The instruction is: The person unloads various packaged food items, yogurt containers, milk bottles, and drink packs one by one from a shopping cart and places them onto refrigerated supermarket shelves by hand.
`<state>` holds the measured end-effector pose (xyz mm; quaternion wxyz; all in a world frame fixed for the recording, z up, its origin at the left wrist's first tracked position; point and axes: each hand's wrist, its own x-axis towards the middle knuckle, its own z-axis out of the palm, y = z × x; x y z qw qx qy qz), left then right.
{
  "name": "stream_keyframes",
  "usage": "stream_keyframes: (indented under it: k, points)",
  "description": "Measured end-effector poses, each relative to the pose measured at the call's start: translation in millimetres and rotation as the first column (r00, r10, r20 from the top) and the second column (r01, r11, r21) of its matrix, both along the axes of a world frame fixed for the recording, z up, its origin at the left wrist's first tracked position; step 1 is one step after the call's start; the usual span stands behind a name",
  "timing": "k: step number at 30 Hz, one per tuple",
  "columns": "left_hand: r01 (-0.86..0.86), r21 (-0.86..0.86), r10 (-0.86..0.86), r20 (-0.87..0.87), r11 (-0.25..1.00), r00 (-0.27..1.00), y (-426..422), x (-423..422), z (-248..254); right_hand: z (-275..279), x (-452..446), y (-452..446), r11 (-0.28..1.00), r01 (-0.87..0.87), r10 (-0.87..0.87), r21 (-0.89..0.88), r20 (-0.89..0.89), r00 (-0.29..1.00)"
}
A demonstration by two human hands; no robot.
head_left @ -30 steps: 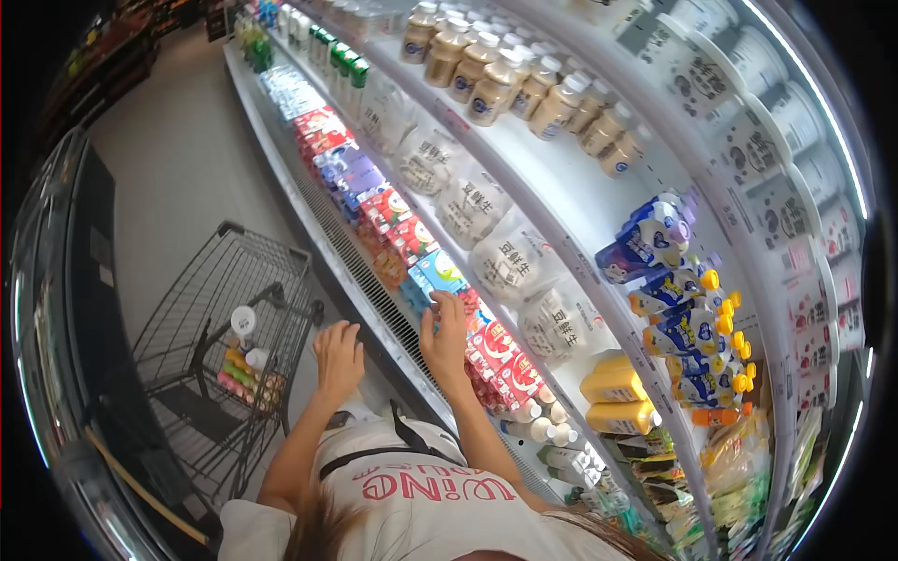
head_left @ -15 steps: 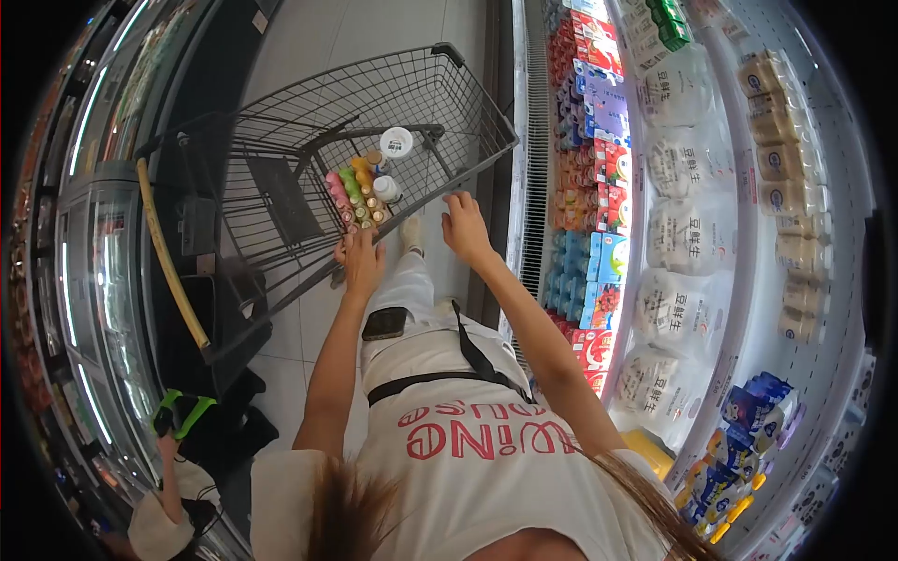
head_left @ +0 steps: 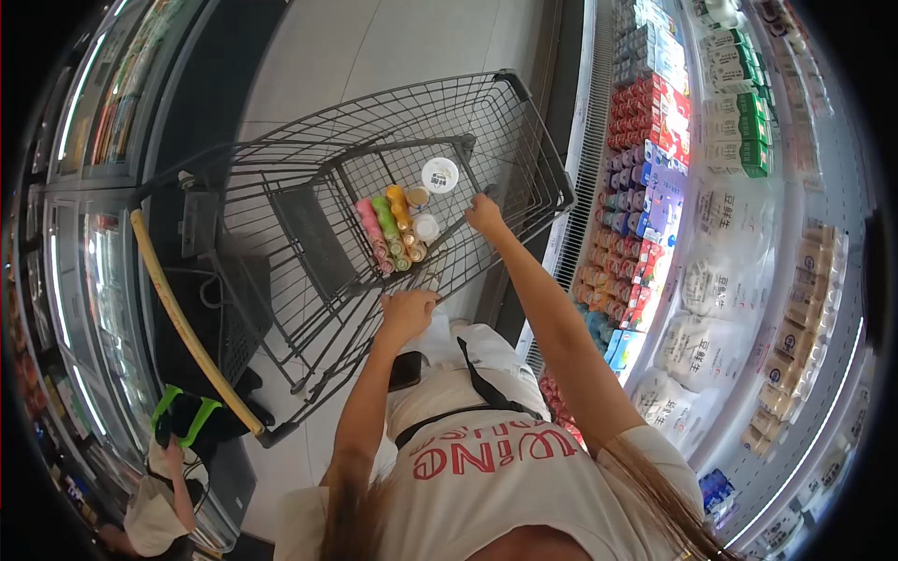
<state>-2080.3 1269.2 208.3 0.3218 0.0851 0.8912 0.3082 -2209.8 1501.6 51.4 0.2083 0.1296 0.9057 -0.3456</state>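
A dark wire shopping cart [head_left: 309,154] stands side-on before me. My left hand [head_left: 409,314] is closed at the near side rail, its fingertips partly hidden. Farther right, my right hand [head_left: 485,217] is curled on the wire side of the cart beside the goods. In the basket lie rows of small bottles, pink [head_left: 371,231], green [head_left: 387,221] and orange [head_left: 402,211]. Next to them are a large white-lidded tub [head_left: 440,175], a white-capped container [head_left: 426,227] and a small brown-topped one [head_left: 417,196].
A refrigerated shelf on the right holds red packs [head_left: 650,112], white bags [head_left: 697,346] and green-white cartons [head_left: 748,136]. The cart's yellow handle [head_left: 192,318] points left, near glass-fronted freezers [head_left: 84,271]. Another person [head_left: 164,510] stands at lower left by a bright green-handled object [head_left: 196,421].
The view has shifted, and the cart with its goods appears farther right and lower. My right hand has gone from open beside the cart to curled on its wires. My left hand has closed more.
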Motion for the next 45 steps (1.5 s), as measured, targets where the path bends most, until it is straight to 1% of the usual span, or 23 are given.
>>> stream_keyframes:
  k: [1,2,3,4,6,8,11,14,17,20,23,25,26,31,33,34,36,38,40,41,42,44,45]
  points:
    - [0.055,0.011,-0.056,0.116,0.998,0.992,-4.6,-24.3,1.1,-9.7,-7.1,-3.2,0.997,0.065,-0.062,-0.031,0.074,0.995]
    - [0.017,0.015,-0.02,0.213,1.0,0.977,-5.8,-56.6,8.7,-23.9,-14.2,-5.1,0.99,0.133,-0.124,-0.054,0.145,0.982]
    - [-0.098,0.136,0.072,0.188,0.986,0.979,-10.4,-80.0,-8.4,-33.8,-21.1,-6.0,0.977,0.204,-0.185,-0.069,0.215,0.959]
    - [-0.21,0.258,0.168,0.173,0.943,0.97,-12.5,-101.7,-27.7,-31.1,-26.6,-9.7,0.931,0.324,-0.264,-0.165,0.307,0.914]
    - [-0.428,0.251,0.421,0.082,0.868,0.903,-0.6,-158.8,-56.2,-18.8,-39.8,-23.7,0.767,0.559,-0.373,-0.316,0.489,0.789]
    - [-0.296,0.217,0.354,-0.313,0.93,0.882,7.9,-203.3,-135.8,-27.4,-49.0,-29.9,0.698,0.601,-0.387,-0.39,0.5,0.775]
    - [-0.377,0.178,0.406,-0.175,0.909,0.897,30.8,-243.0,-204.1,-35.8,-60.4,-41.6,0.534,0.695,-0.425,-0.481,0.558,0.713]
    - [-0.433,0.046,0.424,0.134,0.9,0.896,47.0,-270.0,-228.1,-52.8,-84.2,-43.1,0.399,0.756,-0.462,-0.518,0.599,0.654]
    - [-0.475,0.2,0.442,0.186,0.857,0.877,49.2,-278.9,-272.3,-78.8,-104.4,-39.8,0.321,0.78,-0.448,-0.538,0.639,0.625]
    - [-0.545,0.324,0.492,0.234,0.773,0.838,50.7,-281.9,-280.8,-64.0,-118.9,-41.6,0.321,0.791,-0.48,-0.521,0.631,0.61]
    - [-0.665,0.506,0.543,0.389,0.549,0.744,52.9,-295.8,-227.0,-68.9,-124.0,-36.0,0.34,0.761,-0.502,-0.552,0.578,0.643]
    - [-0.637,0.597,0.507,0.401,0.487,0.763,50.9,-301.1,-197.9,-42.8,-131.6,-33.6,0.322,0.744,-0.533,-0.585,0.537,0.654]
    - [-0.617,0.643,0.489,0.4,0.454,0.776,49.4,-307.4,-181.0,-13.0,-137.7,-36.0,0.319,0.754,-0.591,-0.575,0.501,0.632]
    - [-0.527,0.795,0.396,0.398,0.302,0.827,41.1,-311.4,-60.8,112.8,-162.0,3.9,0.334,0.614,-0.512,-0.715,0.409,0.755]
    - [-0.516,0.829,0.335,0.434,0.214,0.837,48.2,-303.8,-21.1,167.4,-164.8,20.5,0.299,0.639,-0.507,-0.709,0.45,0.736]
    - [-0.516,0.846,0.252,0.476,0.129,0.843,54.3,-298.9,-2.7,193.1,-162.9,29.8,0.267,0.638,-0.485,-0.722,0.471,0.737]
    - [-0.428,0.9,0.193,0.408,0.077,0.892,70.8,-280.9,32.5,244.2,-154.8,44.1,0.179,0.606,-0.44,-0.775,0.488,0.754]
    - [-0.332,0.943,0.106,0.328,0.025,0.939,85.7,-267.2,66.3,290.4,-141.3,57.6,0.188,0.541,-0.406,-0.82,0.437,0.803]
    - [-0.222,0.971,0.224,0.199,0.084,0.954,110.9,-249.3,108.4,335.6,-120.2,66.9,0.193,0.474,-0.419,-0.859,0.365,0.832]
    - [-0.165,0.98,0.28,0.127,0.115,0.951,123.4,-240.3,126.2,359.8,-107.0,74.3,0.271,0.422,-0.392,-0.865,0.301,0.869]
    - [-0.15,0.985,0.267,0.125,0.079,0.956,132.7,-232.7,139.1,382.9,-92.0,83.0,0.346,0.369,-0.363,-0.863,0.239,0.901]
    - [-0.242,0.967,0.19,0.254,-0.086,0.948,153.4,-220.9,163.5,416.6,-64.0,103.7,0.531,0.259,-0.314,-0.807,0.096,0.944]
    - [-0.297,0.941,0.14,0.32,-0.161,0.937,163.4,-211.7,175.0,427.4,-46.7,112.0,0.561,0.226,-0.362,-0.796,0.01,0.932]
